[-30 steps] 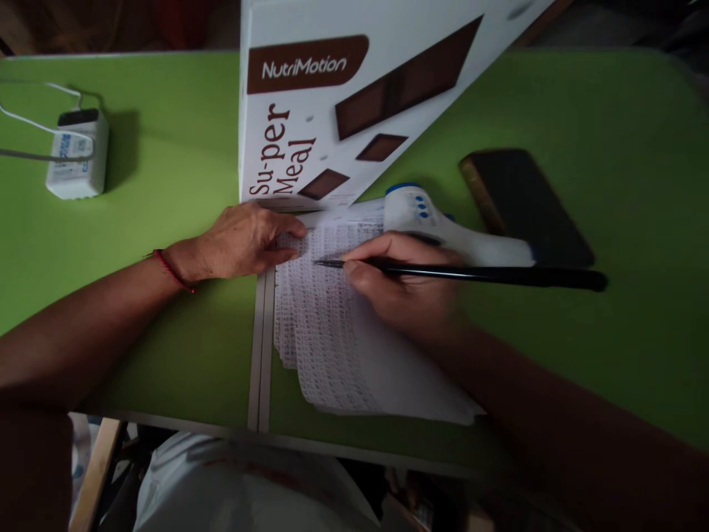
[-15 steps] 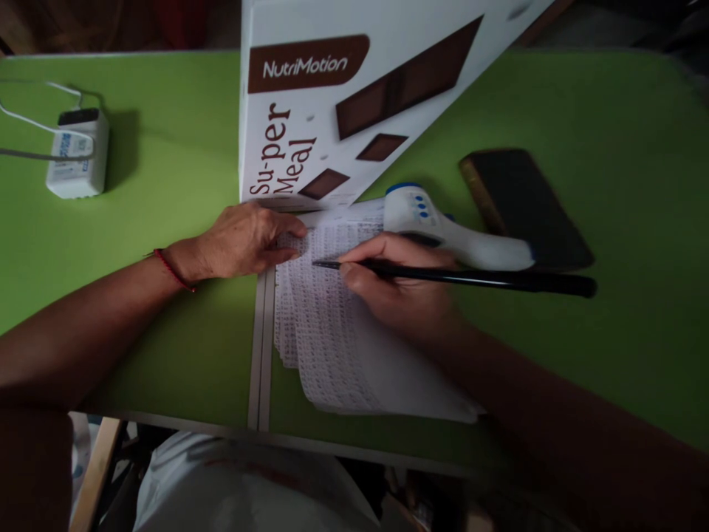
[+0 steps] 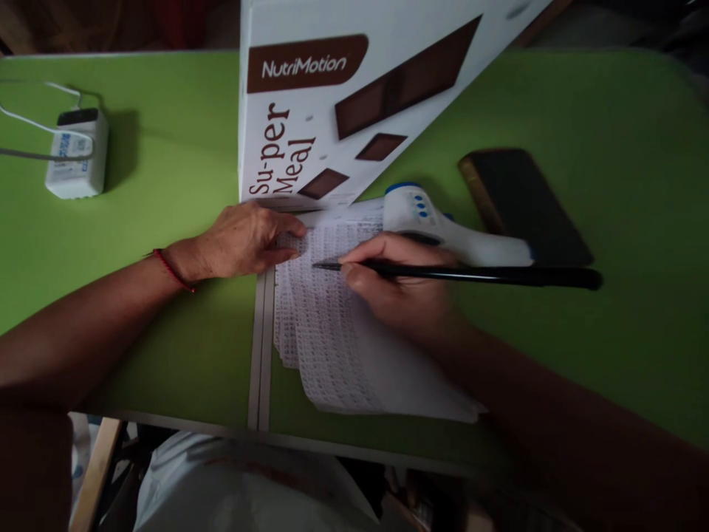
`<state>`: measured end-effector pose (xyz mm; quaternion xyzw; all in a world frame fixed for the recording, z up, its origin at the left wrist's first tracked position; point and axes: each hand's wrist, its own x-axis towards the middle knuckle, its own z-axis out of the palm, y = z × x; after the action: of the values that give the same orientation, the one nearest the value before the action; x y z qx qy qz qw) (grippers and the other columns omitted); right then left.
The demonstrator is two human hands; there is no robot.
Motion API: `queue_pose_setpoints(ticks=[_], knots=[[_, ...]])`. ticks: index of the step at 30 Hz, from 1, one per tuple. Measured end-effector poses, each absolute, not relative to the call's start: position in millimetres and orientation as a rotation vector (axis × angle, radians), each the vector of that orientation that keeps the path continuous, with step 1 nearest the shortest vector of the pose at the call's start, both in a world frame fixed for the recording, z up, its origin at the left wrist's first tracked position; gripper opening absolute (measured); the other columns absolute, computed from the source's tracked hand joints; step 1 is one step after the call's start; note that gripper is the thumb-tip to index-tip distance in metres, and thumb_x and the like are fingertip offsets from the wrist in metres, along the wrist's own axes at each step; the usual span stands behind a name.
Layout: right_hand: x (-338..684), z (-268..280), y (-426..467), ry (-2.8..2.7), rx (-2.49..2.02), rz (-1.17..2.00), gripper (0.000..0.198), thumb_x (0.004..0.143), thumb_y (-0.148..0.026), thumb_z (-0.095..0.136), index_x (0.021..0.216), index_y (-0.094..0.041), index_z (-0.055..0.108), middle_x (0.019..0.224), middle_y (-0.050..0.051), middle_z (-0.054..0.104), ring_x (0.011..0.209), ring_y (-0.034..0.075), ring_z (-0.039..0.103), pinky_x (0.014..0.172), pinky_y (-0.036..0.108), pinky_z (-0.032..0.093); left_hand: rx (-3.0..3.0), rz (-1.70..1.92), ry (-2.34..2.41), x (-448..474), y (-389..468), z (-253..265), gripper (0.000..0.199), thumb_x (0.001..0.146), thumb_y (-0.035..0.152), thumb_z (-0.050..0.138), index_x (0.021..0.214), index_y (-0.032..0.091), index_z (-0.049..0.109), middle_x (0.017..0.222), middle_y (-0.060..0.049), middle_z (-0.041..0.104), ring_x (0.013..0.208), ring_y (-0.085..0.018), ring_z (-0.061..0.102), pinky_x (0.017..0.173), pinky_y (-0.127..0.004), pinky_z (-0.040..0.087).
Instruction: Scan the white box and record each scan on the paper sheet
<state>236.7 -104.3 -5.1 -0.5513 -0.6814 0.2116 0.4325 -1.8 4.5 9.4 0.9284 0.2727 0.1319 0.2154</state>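
My right hand (image 3: 404, 284) is closed around a long black pen (image 3: 498, 275), whose tip touches or hovers just over the sheets of paper (image 3: 337, 355). Rows of small handwriting fill the left part of these stacked sheets, and their right part is blank where it shows. At the upper left edge of the paper rests my left hand (image 3: 249, 240), thumb and forefinger stretched out with a gap between them. A red cord bracelet circles that wrist. Just beyond my right hand lies a white and blue infrared thermometer (image 3: 465, 236), partly hidden by the hand.
Behind the paper stands a large white NutriMotion box (image 3: 310, 140). A dark book-like case (image 3: 526, 203) lies at the right, under the thermometer's handle end. On the left, a white charger (image 3: 77, 159) trails cables. A seam (image 3: 261, 355) crosses the green table (image 3: 182, 355).
The pen's rear end has swung slightly up and to the right, while its tip stays at nearly the same spot on the page. My left hand has not visibly moved.
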Motion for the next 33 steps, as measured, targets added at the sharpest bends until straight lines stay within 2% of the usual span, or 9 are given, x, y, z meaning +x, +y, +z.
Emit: queue_pose_setpoints(ticks=[8, 14, 20, 25, 33], knots=[[238.7, -6.8, -103.4, -1.684, -1.365, 0.494, 0.009, 0.079, -0.023, 0.068, 0.073, -0.029, 0.071, 0.058, -0.003, 0.068, 0.05, 0.017, 0.059, 0.05, 0.032, 0.05, 2.583, 0.37, 0.764, -1.8, 3.9, 7.9, 0.026, 0.106, 0.041, 0.07, 0.124, 0.027, 0.083, 0.106, -0.002, 0.089, 0.101, -0.025, 0.083, 0.083, -0.033, 0.065], [240.9, -12.7, -103.3, -1.724, -1.345, 0.49, 0.012, 0.083, -0.02, 0.07, 0.076, -0.029, 0.07, 0.059, -0.004, 0.067, 0.051, 0.016, 0.059, 0.053, 0.032, 0.05, 2.585, 0.392, 0.752, -2.1, 4.4, 7.8, 0.028, 0.107, 0.044, 0.066, 0.122, 0.027, 0.083, 0.106, -0.002, 0.089, 0.1, -0.026, 0.083, 0.082, -0.035, 0.066], [239.5, -7.7, -104.3, -1.698, -1.336, 0.485, 0.013, 0.08, -0.02, 0.068, 0.071, -0.03, 0.07, 0.057, -0.004, 0.067, 0.048, 0.015, 0.059, 0.049, 0.031, 0.047, 2.592, 0.361, 0.754, -1.5, 3.6, 10.2, 0.027, 0.106, 0.039, 0.067, 0.123, 0.025, 0.083, 0.106, -0.004, 0.089, 0.096, -0.026, 0.083, 0.078, -0.035, 0.065], [239.0, -7.1, -104.2, -1.668, -1.359, 0.508, 0.01, 0.079, -0.021, 0.068, 0.073, -0.029, 0.07, 0.06, -0.003, 0.069, 0.051, 0.017, 0.061, 0.051, 0.032, 0.05, 2.595, 0.386, 0.744, -2.1, 4.0, 8.8, 0.028, 0.108, 0.045, 0.066, 0.122, 0.028, 0.083, 0.106, -0.002, 0.089, 0.098, -0.025, 0.083, 0.079, -0.033, 0.065], [238.5, -7.6, -104.0, -1.668, -1.353, 0.478, 0.012, 0.079, -0.018, 0.068, 0.074, -0.029, 0.069, 0.059, -0.003, 0.068, 0.051, 0.017, 0.061, 0.051, 0.032, 0.049, 2.598, 0.332, 0.771, 0.1, 2.4, 12.4, 0.024, 0.103, 0.034, 0.074, 0.123, 0.024, 0.083, 0.109, -0.003, 0.089, 0.095, -0.025, 0.083, 0.076, -0.034, 0.063]])
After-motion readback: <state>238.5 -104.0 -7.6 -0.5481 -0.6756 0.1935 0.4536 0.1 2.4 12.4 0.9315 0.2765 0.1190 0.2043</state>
